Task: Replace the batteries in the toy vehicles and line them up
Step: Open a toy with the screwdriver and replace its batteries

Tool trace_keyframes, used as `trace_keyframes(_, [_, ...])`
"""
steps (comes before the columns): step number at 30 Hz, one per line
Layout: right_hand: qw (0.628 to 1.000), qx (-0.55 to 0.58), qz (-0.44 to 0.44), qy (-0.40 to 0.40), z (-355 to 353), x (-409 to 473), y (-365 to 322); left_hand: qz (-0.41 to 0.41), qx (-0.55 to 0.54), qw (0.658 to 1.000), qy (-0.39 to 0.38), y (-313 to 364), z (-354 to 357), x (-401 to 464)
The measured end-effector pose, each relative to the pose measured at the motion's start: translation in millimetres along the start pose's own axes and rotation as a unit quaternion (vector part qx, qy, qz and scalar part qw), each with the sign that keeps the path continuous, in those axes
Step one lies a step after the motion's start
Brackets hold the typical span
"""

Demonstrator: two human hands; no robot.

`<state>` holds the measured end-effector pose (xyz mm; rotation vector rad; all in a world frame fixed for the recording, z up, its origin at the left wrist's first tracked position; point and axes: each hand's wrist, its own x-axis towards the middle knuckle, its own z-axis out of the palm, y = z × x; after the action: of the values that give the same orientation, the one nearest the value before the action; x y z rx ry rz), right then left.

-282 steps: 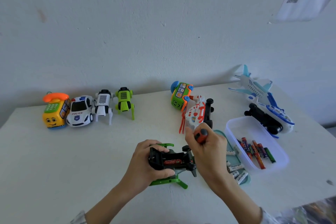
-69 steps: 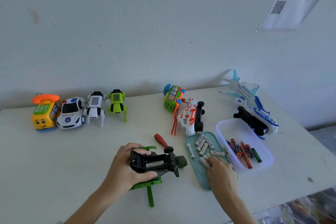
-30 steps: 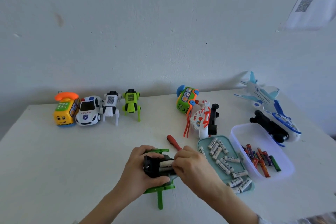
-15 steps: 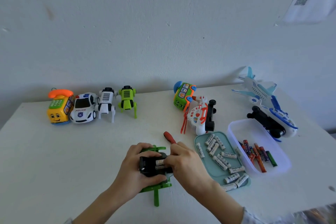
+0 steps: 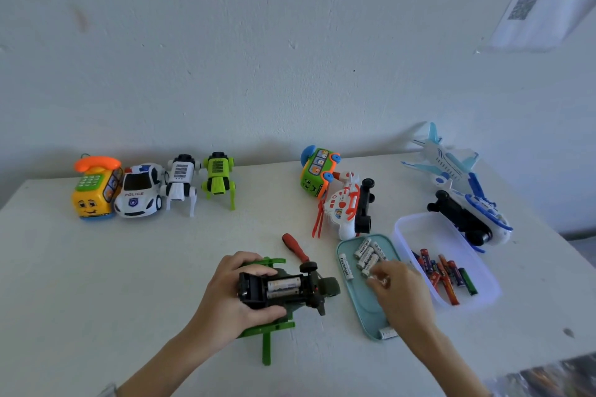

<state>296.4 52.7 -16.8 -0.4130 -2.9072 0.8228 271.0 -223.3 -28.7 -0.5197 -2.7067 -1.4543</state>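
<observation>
My left hand (image 5: pixel 233 296) grips a dark green toy helicopter (image 5: pixel 290 290) turned belly up, its battery bay open with two white batteries inside. My right hand (image 5: pixel 400 293) rests over the teal tray (image 5: pixel 364 309) of white batteries (image 5: pixel 366 255), fingertips pinched on one battery. A red-handled screwdriver (image 5: pixel 295 246) lies just behind the toy. Four toys stand in a row at the back left: a yellow phone car (image 5: pixel 95 192), a police car (image 5: pixel 138 192), a white robot dog (image 5: pixel 180 182) and a green robot dog (image 5: pixel 219 179).
A clear tub (image 5: pixel 419 229) with several coloured batteries (image 5: pixel 446 272) sits right of the tray. A green bus toy (image 5: pixel 317 172), a white-red helicopter (image 5: pixel 345 208) on its side and two blue-white planes (image 5: pixel 451 171) lie at the back right. The table's front edge is near.
My right hand left the toy's battery bay and moved right onto the teal tray. The bay now shows two white batteries. My left hand keeps its hold.
</observation>
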Motion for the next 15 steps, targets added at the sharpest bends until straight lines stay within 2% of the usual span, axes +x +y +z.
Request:
trace_keyframes(3, [0.992, -0.112, 0.027, -0.046, 8.5, -6.6, 23.2, -0.001, -0.001, 1.000, 0.000, -0.4, 0.4, 0.7])
trace_keyframes(7, [0.994, -0.099, 0.024, -0.029, 17.1, -11.0, 26.0, 0.002, 0.003, 1.000, 0.002, -2.4, -0.5, 4.4])
trace_keyframes(10, [0.992, -0.103, 0.043, -0.060, 20.9, -7.4, 22.9, 0.002, -0.002, 1.000, 0.003, -2.9, -1.3, 6.9])
trace_keyframes(12, [0.993, -0.066, 0.076, -0.070, 19.0, -6.4, 20.2, 0.001, -0.005, 1.000, 0.001, -1.8, -1.2, 7.2])
trace_keyframes(15, [0.986, 0.124, 0.095, -0.066, 8.8, -8.1, 16.9, -0.004, -0.009, 1.000, 0.004, -1.5, -0.6, 6.1])
